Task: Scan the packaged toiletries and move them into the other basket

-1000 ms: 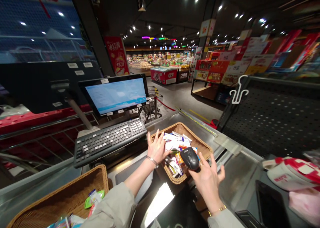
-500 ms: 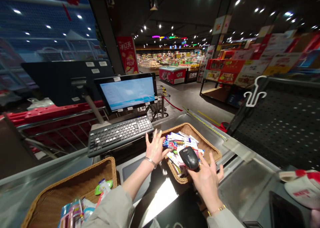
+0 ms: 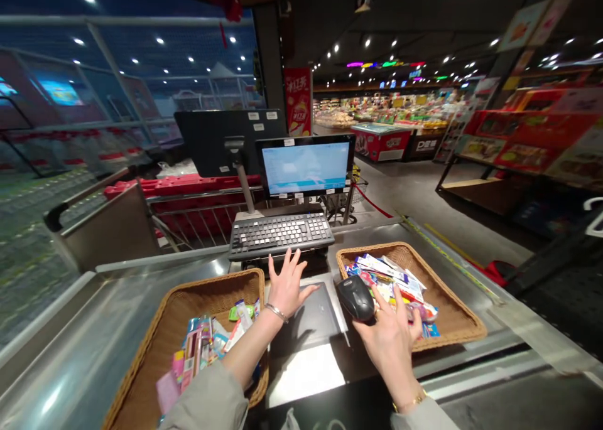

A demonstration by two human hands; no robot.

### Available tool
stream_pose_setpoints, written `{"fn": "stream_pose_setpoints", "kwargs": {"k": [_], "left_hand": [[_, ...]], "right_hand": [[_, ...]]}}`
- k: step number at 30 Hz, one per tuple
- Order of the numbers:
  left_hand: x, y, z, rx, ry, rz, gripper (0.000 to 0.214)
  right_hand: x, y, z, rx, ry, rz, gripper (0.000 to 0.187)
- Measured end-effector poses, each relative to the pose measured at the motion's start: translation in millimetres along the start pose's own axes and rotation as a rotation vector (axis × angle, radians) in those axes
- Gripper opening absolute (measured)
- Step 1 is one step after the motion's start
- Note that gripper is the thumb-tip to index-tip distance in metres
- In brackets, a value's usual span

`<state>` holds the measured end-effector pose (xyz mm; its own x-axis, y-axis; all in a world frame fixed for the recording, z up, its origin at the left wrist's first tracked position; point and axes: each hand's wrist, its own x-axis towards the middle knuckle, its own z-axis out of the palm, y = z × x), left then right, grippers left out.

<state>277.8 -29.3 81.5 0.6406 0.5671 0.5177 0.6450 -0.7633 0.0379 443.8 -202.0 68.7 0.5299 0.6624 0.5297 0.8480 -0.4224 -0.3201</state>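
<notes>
My right hand (image 3: 392, 329) holds a black handheld barcode scanner (image 3: 355, 298) with a rounded head, at the near left edge of the right wicker basket (image 3: 455, 285). Its handle is hidden. Long thin packets (image 3: 384, 268) and other small wrapped goods lie in that basket, partly behind my fingers. My left hand (image 3: 287, 285) is open, fingers spread, over the flat grey panel (image 3: 313, 317) between the two baskets; nothing is in it. Below my left forearm, the left wicker basket (image 3: 155, 329) contains small colourful packs (image 3: 200, 342), some hidden by my sleeve.
Beyond my left hand sit a keyboard (image 3: 282, 232) and a lit monitor (image 3: 306, 166), with a second dark screen (image 3: 226, 144) behind. The metal counter (image 3: 61, 361) runs left. A shopping cart (image 3: 202, 210) stands behind it, and shop shelves rise at the right.
The view has turned left. Both hands have shifted left relative to the baskets: my left hand from beside the right basket's packets, the scanner from over that basket to its left edge.
</notes>
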Motion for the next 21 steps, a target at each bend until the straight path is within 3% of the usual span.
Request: {"fn": "stream_pose_setpoints", "kwargs": {"k": [13, 21], "left_hand": [[-73.5, -72.8, -25.9, 0.106, -0.048, -0.25, 0.044], [-112.6, -103.0, -31.0, 0.159, -0.132, -0.358, 0.039]], "right_hand": [[-8.6, -48.1, 25.0, 0.086, -0.138, -0.168, 0.018], [-12.9, -67.1, 30.0, 0.121, -0.217, -0.186, 0.02]]}}
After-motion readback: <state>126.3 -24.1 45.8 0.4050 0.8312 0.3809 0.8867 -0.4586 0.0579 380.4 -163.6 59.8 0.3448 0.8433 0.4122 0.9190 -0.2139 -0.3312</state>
